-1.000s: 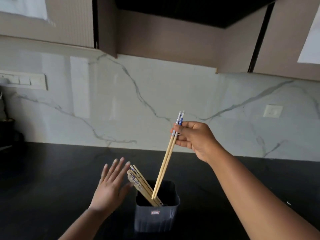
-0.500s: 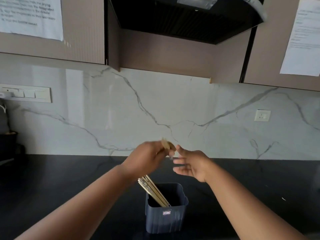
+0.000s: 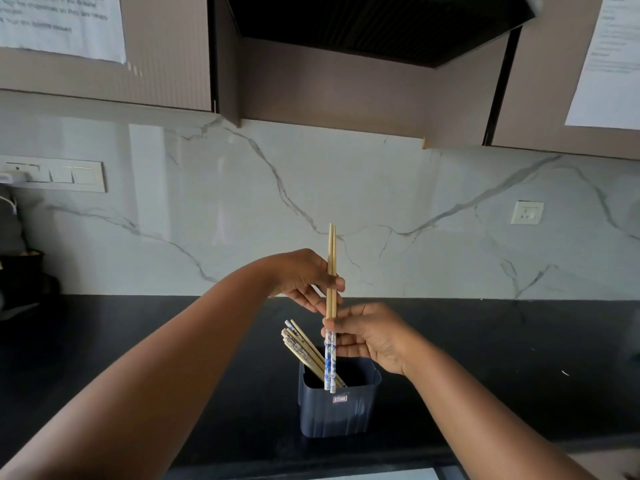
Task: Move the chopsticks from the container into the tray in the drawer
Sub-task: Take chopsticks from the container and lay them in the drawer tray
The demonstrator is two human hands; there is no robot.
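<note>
A pair of wooden chopsticks [image 3: 331, 258] with blue-patterned ends stands upright above the dark blue container [image 3: 337, 407], patterned ends down. My left hand [image 3: 308, 277] pinches the pair near its middle. My right hand [image 3: 369, 336] pinches it lower, just above the blue pattern. Several more chopsticks [image 3: 301, 348] lean to the left inside the container. The drawer and its tray are out of sight.
The container stands on a black countertop [image 3: 138, 341] against a white marble backsplash [image 3: 415, 209]. A switch panel [image 3: 52, 176] is on the left wall and a socket [image 3: 526, 212] on the right. Dark objects [image 3: 20, 275] sit at the far left. A pale strip [image 3: 346, 474] shows below the counter edge.
The pair went from my right hand alone to both hands and now stands flipped, blue ends down. The camera has tilted up a little.
</note>
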